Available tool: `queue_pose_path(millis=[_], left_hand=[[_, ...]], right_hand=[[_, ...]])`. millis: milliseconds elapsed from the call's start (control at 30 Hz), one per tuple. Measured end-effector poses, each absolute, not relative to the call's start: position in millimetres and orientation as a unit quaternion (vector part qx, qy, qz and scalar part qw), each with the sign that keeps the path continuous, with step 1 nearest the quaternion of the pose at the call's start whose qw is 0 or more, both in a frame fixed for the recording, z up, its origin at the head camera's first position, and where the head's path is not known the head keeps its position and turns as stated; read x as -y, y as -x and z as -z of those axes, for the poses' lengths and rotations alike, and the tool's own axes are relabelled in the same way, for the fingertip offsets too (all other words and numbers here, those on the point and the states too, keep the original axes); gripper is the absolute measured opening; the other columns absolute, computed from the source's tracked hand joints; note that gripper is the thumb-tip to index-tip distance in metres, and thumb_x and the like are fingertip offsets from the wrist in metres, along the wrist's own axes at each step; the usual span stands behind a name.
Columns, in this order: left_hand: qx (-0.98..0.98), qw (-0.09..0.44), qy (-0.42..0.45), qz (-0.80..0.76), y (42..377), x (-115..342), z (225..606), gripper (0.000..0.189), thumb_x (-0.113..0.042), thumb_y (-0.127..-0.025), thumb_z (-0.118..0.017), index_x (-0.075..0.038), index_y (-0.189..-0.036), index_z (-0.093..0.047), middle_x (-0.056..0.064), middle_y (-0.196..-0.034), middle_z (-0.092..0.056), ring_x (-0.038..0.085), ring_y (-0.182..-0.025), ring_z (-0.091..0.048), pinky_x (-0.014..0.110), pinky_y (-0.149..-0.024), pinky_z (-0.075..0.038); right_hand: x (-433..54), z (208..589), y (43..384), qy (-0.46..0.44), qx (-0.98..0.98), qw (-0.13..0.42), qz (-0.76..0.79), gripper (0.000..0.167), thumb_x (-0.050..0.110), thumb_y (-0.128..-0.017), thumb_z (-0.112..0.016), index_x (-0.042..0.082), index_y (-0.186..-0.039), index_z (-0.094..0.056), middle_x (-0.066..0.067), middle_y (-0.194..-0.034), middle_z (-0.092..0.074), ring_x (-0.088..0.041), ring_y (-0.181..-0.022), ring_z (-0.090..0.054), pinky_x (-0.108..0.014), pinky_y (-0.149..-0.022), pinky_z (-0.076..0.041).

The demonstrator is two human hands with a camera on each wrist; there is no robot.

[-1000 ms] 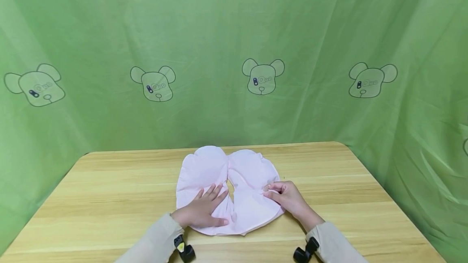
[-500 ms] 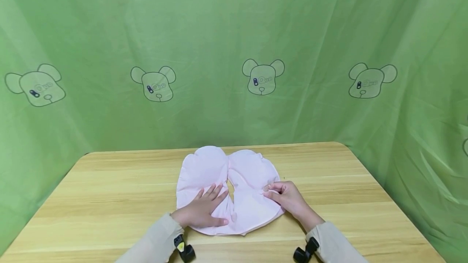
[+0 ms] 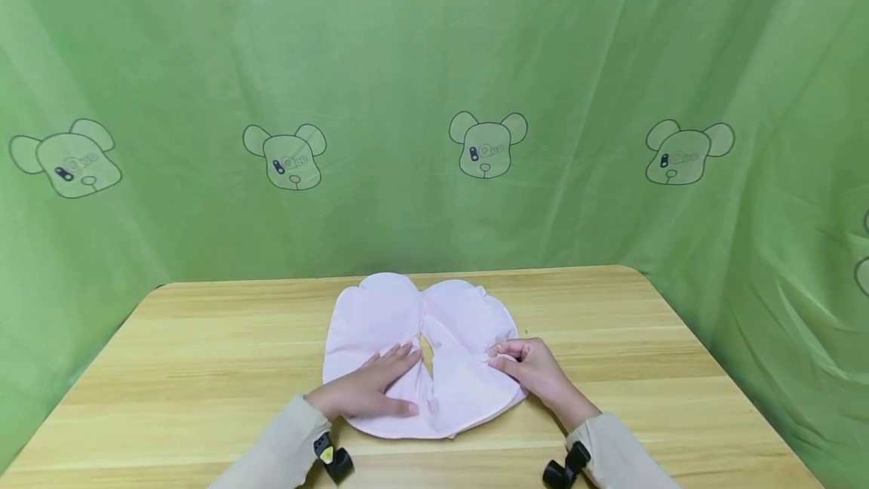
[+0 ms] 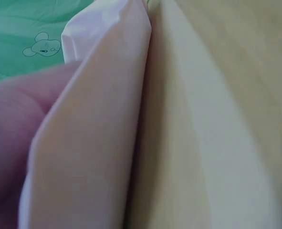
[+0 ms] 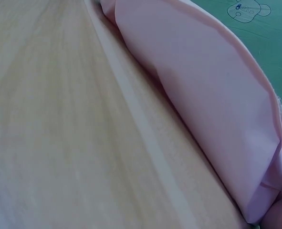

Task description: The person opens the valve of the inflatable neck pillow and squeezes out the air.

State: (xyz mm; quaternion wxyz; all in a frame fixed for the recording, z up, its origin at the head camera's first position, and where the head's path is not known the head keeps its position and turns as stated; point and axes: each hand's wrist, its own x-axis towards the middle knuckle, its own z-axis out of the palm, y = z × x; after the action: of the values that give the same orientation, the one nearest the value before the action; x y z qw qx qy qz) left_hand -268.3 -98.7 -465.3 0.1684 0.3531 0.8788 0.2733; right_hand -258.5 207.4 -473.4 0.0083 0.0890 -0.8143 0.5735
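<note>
A pale pink cloth piece (image 3: pixel 471 391), soft and lobed, with a slit down its middle, lies on the wooden table. Its far edge forms two rounded humps, and wood shows through the slit. My left hand (image 3: pixel 372 385) rests on its left half, fingers stretched toward the slit and thumb pointing right. On the right half, my right hand (image 3: pixel 536 372) pinches a bit of the fabric between thumb and fingertips. The left wrist view shows the cloth's near edge (image 4: pixel 93 114) standing off the wood. From the right wrist, the cloth's side (image 5: pixel 203 90) bulges above the table.
The light wooden table (image 3: pixel 204 368) has rounded far corners. Behind and beside it hangs a green curtain (image 3: pixel 380 44) printed with bear-head outlines. Black cameras (image 3: pixel 566 466) are strapped at both wrists, over beige sleeves.
My left hand has slid slightly left, its fingers closer together, and the cloth's left edge has shifted a little left with it. My right hand keeps its pinch in nearly the same place.
</note>
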Motion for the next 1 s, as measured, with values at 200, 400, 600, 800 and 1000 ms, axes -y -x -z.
queue_pose_path(millis=[200, 400, 600, 800, 1000], left_hand=[[-0.856, 0.196, -0.367, -0.308, 263, 101, 454, 0.084, -0.045, -0.087, -0.062, -0.012, -0.151, -0.019, 0.009, -0.158, -0.008, 0.026, -0.145, -0.008, 0.048, -0.116, -0.009], [-0.830, 0.223, -0.391, -0.328, 258, 99, 453, 0.082, -0.042, -0.089, -0.061, -0.008, -0.151, -0.018, 0.013, -0.157, -0.008, 0.028, -0.144, -0.007, 0.048, -0.115, -0.008], [-0.842, 0.224, -0.384, -0.305, 253, 95, 457, 0.087, -0.047, -0.087, -0.061, -0.010, -0.151, -0.016, 0.010, -0.158, -0.006, 0.027, -0.145, -0.006, 0.049, -0.115, -0.006], [-0.853, 0.220, -0.395, -0.263, 252, 92, 459, 0.090, -0.052, -0.087, -0.058, -0.007, -0.151, -0.013, 0.011, -0.158, -0.006, 0.026, -0.145, -0.005, 0.049, -0.115, -0.005], [-0.857, 0.211, -0.407, -0.237, 251, 92, 459, 0.086, -0.052, -0.088, -0.056, -0.008, -0.151, -0.016, 0.011, -0.158, -0.006, 0.028, -0.145, -0.004, 0.051, -0.115, -0.005]], right_hand=[[-206, 474, 259, -0.088, 0.815, 0.011, -0.572, 0.016, 0.003, -0.079, -0.073, -0.008, -0.091, -0.071, -0.015, -0.086, -0.070, -0.003, -0.073, -0.056, -0.017, -0.061, -0.046], [-206, 475, 260, -0.092, 0.814, 0.014, -0.574, 0.015, 0.003, -0.079, -0.073, -0.008, -0.090, -0.071, -0.014, -0.086, -0.071, -0.003, -0.074, -0.056, -0.017, -0.061, -0.046], [-208, 475, 259, -0.085, 0.814, 0.009, -0.574, 0.016, 0.003, -0.079, -0.073, -0.007, -0.091, -0.071, -0.015, -0.088, -0.071, -0.003, -0.077, -0.057, -0.017, -0.065, -0.046], [-208, 475, 259, -0.084, 0.816, 0.012, -0.571, 0.015, 0.003, -0.079, -0.073, -0.007, -0.090, -0.071, -0.014, -0.088, -0.071, -0.003, -0.077, -0.057, -0.017, -0.066, -0.046], [-208, 475, 259, -0.086, 0.818, 0.016, -0.569, 0.014, 0.004, -0.079, -0.073, -0.007, -0.089, -0.071, -0.013, -0.087, -0.071, -0.003, -0.076, -0.057, -0.018, -0.066, -0.046]])
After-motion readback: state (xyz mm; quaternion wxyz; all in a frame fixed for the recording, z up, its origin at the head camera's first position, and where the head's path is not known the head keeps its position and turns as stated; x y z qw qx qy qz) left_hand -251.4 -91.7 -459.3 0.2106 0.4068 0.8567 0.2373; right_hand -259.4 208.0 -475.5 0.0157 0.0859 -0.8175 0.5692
